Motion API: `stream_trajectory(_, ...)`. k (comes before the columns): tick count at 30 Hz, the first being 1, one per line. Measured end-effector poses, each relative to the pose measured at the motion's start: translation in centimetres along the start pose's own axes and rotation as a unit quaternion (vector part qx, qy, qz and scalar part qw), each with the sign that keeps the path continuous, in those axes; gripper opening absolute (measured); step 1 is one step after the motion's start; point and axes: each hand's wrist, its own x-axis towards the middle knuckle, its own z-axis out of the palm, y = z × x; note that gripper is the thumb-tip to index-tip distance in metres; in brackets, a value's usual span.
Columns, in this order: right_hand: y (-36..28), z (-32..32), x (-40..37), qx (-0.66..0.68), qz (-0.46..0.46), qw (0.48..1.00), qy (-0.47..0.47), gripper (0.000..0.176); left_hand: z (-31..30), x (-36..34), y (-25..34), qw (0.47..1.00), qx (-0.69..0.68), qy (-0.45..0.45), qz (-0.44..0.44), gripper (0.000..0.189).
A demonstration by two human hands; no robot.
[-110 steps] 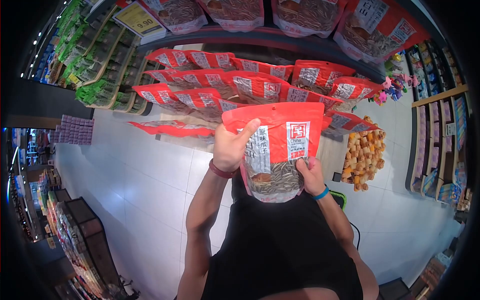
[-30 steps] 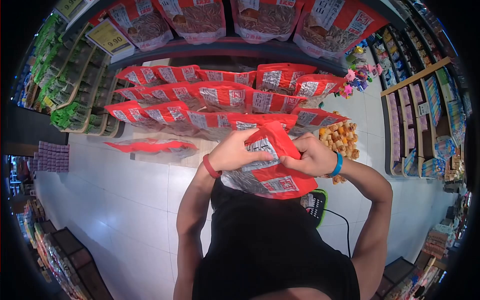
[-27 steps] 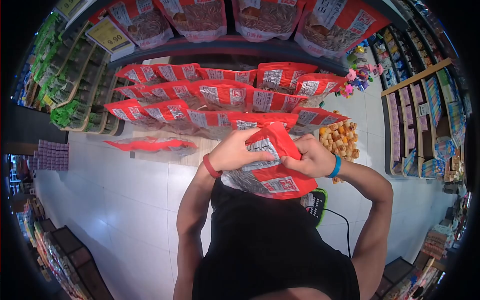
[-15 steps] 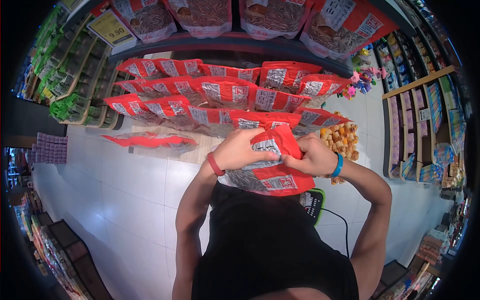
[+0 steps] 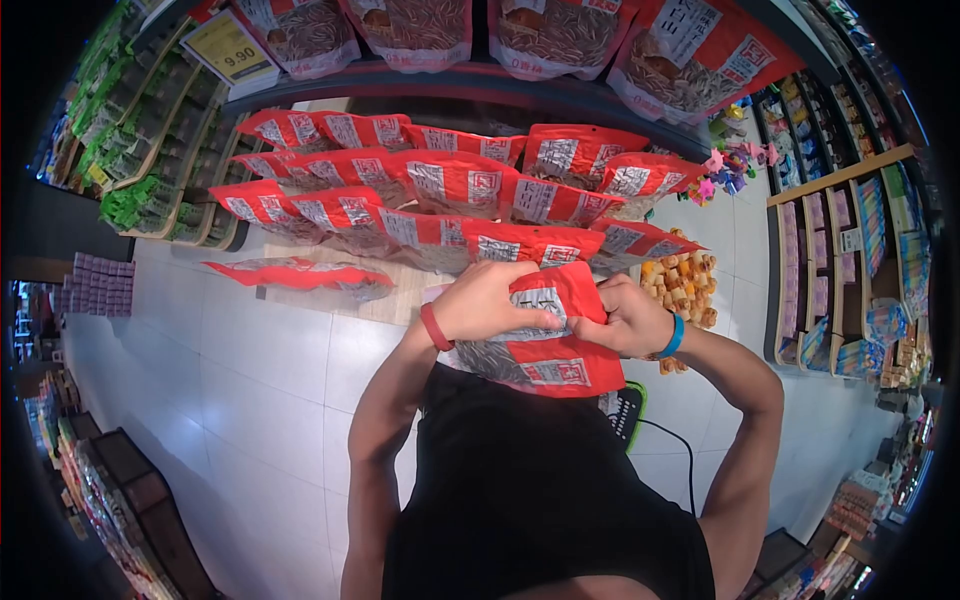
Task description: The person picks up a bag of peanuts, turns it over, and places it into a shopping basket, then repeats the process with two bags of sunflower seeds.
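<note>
A red and clear bag of seeds (image 5: 545,370) is held up in front of my body, tilted. My left hand (image 5: 490,302), with a red wristband, grips its left upper part, thumb on the label. On the upper right side, my right hand (image 5: 625,316), with a blue wristband, pinches the bag; its thumb points at the label. Just beyond stand rows of similar red bags (image 5: 440,186), upright on a low wooden surface (image 5: 405,300). One more red bag (image 5: 300,274) lies at the left of the front row.
Overhead, a dark shelf (image 5: 440,88) carries more bags and a yellow price tag (image 5: 232,52). Wrapped snacks (image 5: 680,288) lie at the right. A green-edged device (image 5: 628,412) with a black cable is beside my body. Stocked shelves (image 5: 780,270) flank both sides.
The view has shifted slightly. The held bag's top edge sits a little lower between my hands, and both hands keep their grip.
</note>
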Motion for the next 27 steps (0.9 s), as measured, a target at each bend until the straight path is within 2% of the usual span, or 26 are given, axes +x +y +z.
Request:
stream_trajectory(4, 0.0, -0.7, 0.1, -0.004, 0.019, 0.999, -0.042, 0.027, 0.2, 0.3, -0.2, 1.0, 0.018, -0.017, 0.005, 0.059)
stream_trajectory(7, -0.1, -1.1, 0.4, -0.06, -0.021, 0.997, -0.042, 0.027, 0.3, 0.3, 0.5, 0.999, 0.025, -0.027, -0.002, 0.057)
stream_trajectory(9, 0.2, -0.8, 0.7, -0.09, -0.049, 0.995, 0.013, 0.026, 0.4, 0.4, 0.6, 0.999, 0.031, -0.039, -0.005, 0.056)
stream_trajectory(13, -0.7, -1.4, 0.6, -0.089, -0.018, 0.995, -0.031, 0.024, 0.6, 0.4, 0.5, 0.999, 0.032, -0.018, 0.004, 0.053)
stream_trajectory(15, -0.2, -1.1, 0.4, -0.013, -0.002, 0.999, -0.032, 0.021, 0.6, 0.3, 0.6, 0.999, 0.031, -0.024, 0.002, 0.052)
stream_trajectory(19, -0.7, -0.8, 0.2, 0.044, 0.044, 0.998, -0.022, 0.019, 0.8, 0.5, 0.3, 0.999, 0.029, -0.036, 0.003, 0.051)
stream_trajectory(22, -0.3, -0.9, 0.0, -0.004, -0.002, 1.0, -0.001, 0.02, 0.9, 0.6, 0.2, 0.999, 0.026, -0.035, 0.005, 0.052)
stream_trajectory(24, -0.6, -0.9, 0.0, -0.048, -0.015, 0.997, 0.054, 0.02, 1.1, 0.7, 0.3, 0.999, 0.027, -0.041, 0.004, 0.052)
stream_trajectory(27, 0.1, -1.1, 0.0, -0.058, -0.002, 0.998, 0.033, 0.02, 1.1, 0.8, 1.0, 0.998, 0.034, -0.047, -0.008, 0.053)
